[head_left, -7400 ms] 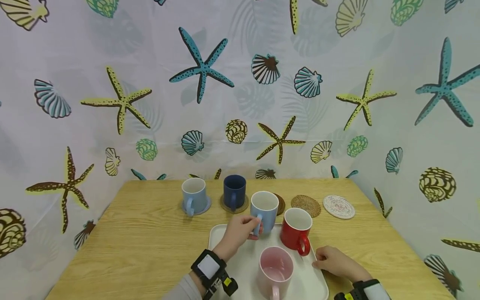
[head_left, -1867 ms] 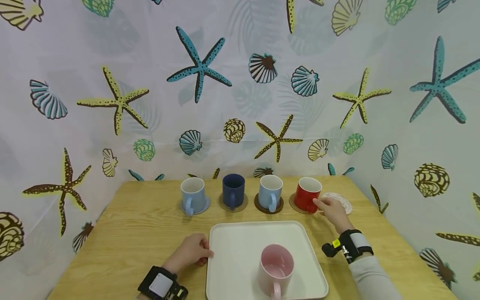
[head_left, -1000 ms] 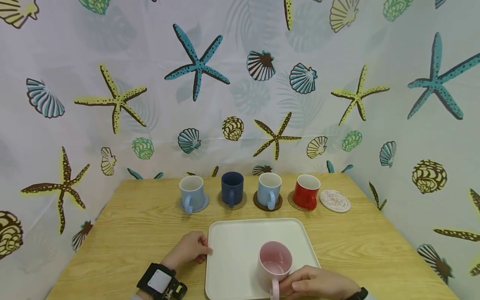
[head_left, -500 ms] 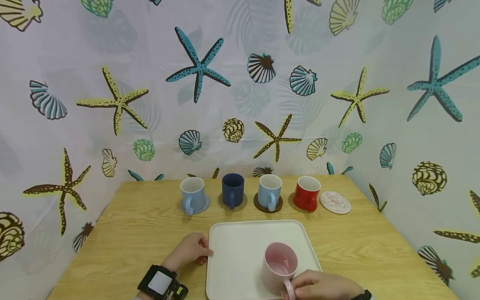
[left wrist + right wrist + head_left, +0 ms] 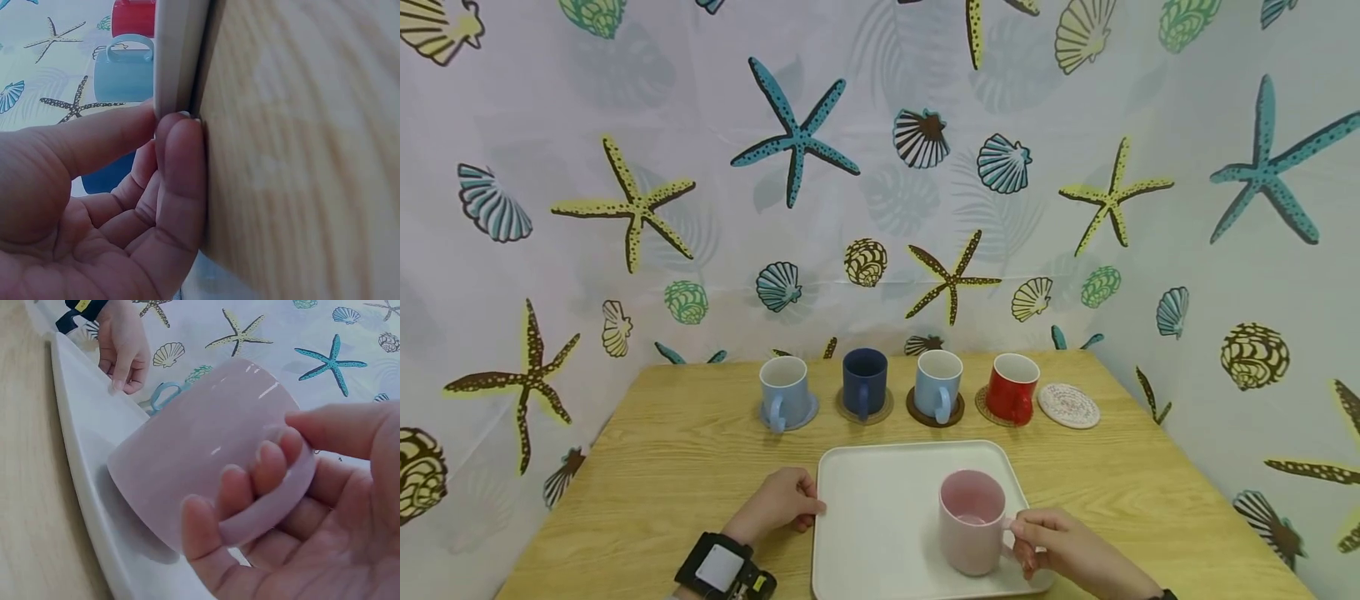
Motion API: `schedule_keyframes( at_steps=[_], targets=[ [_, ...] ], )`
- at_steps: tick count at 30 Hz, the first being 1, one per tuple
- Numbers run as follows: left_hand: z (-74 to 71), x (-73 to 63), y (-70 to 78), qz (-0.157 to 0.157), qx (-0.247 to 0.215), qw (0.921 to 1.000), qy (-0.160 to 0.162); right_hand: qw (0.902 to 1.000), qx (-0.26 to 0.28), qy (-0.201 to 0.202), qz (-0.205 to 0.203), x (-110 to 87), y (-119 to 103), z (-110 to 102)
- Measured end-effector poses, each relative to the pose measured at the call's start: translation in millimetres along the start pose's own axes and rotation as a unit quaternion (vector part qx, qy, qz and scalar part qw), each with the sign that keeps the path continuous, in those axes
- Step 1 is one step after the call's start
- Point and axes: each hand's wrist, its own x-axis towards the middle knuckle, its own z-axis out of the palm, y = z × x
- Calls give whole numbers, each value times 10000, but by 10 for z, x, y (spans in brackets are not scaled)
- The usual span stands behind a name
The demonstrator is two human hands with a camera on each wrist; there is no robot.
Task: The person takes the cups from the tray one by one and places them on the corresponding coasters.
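A pink mug is over the right part of the white tray. My right hand grips its handle, fingers curled through the loop in the right wrist view, thumb on top. The handle points right, toward that hand. I cannot tell whether the mug's base touches the tray. At the tray's left rim, my left hand pinches the edge, thumb above and fingers beneath, as the left wrist view shows.
Behind the tray stand a light blue mug, a navy mug, another light blue mug and a red mug, each on a coaster. A white patterned coaster lies at the row's right end. Patterned cloth surrounds the wooden table.
My right hand left the red mug on its woven coaster, took the pink mug's handle, turned it rightward and shifted the mug right and slightly away. My left hand stays at the tray's edge.
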Motion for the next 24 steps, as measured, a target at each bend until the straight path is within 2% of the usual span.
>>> schedule_keyframes(
  at_steps=[5, 9, 12, 14, 17, 20, 24],
  targets=[
    [1, 3, -3, -11, -39, 10000, -3, 9965, -55, 615, -560, -74, -135, -94],
    [-1, 9, -10, -43, -19, 10000, 11, 9829, -390, 1547, -922, -178, -326, -253],
    [5, 14, -6, -79, -41, 10000, 37, 9684, -400, 2228, -1046, -252, -436, -428],
    [10, 10, 0, -89, -32, 9999, 33, 9599, -308, 2530, -1170, -292, -477, -559],
    [18, 9, -1, -114, -49, 9999, 59, 9417, -211, 3108, -1272, -320, -500, -752],
    [26, 13, -5, -145, -100, 9998, 104, 9199, -148, 3693, -1315, -284, -488, -964],
    [29, 21, -14, -188, -140, 9996, 129, 8918, 106, 4340, -1278, -141, -427, -1275]
  ],
)
